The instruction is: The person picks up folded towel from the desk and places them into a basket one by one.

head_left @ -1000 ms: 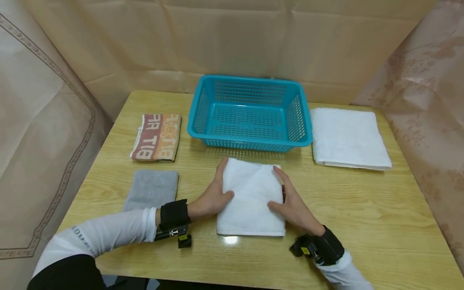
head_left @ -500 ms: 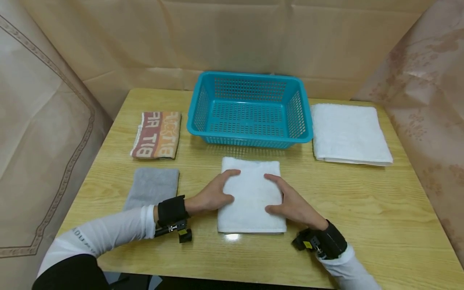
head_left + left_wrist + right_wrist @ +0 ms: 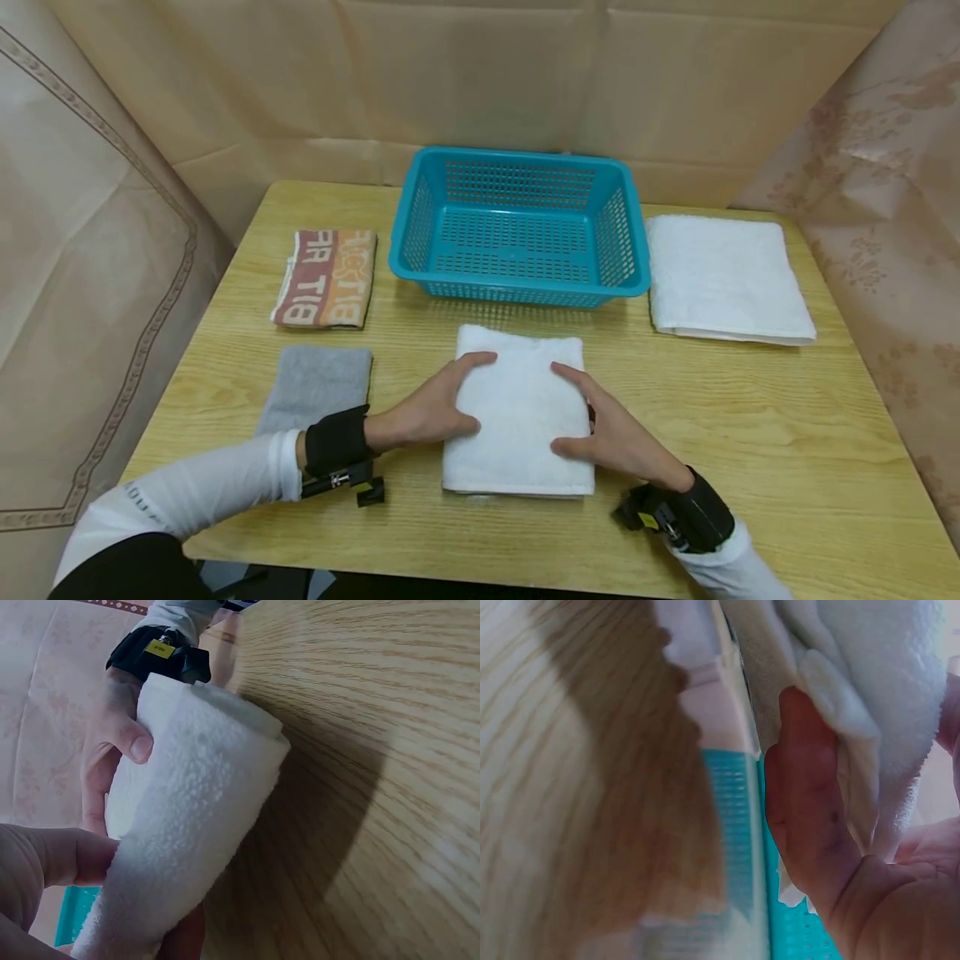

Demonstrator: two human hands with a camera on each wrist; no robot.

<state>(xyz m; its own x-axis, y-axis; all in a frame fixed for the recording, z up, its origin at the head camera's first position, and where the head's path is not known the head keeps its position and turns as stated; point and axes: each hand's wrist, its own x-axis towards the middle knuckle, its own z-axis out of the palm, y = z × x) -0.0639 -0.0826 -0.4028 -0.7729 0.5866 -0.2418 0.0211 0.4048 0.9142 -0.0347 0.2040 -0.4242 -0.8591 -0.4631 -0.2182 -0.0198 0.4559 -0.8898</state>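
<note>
Pinching the two side edges of a folded white terry towel [image 3: 516, 417], the left hand [image 3: 431, 407] and the right hand [image 3: 618, 433] face each other across it. Each grip is clamped on the cloth: the thumb lies over the upper face, and the wrist views show fingers underneath. The towel is held just above the near middle of a pale wood-grain bench [image 3: 765, 433]; the left wrist view shows its shadow on the wood, and its loose layers show at the edge in the right wrist view.

Beyond the hands, near the far edge, stands a turquoise rectangular plastic basket [image 3: 517, 292] with perforated walls. Just to its right lies a larger folded white towel [image 3: 727, 279]. To the basket's left lies a folded maroon-and-orange towel with pale lettering [image 3: 326, 279], and nearer the person is a folded plain grey towel [image 3: 318, 379], partly hidden by the left arm. White sleeves [image 3: 202, 475] and black wrist straps [image 3: 337, 440] cover the forearms.
</note>
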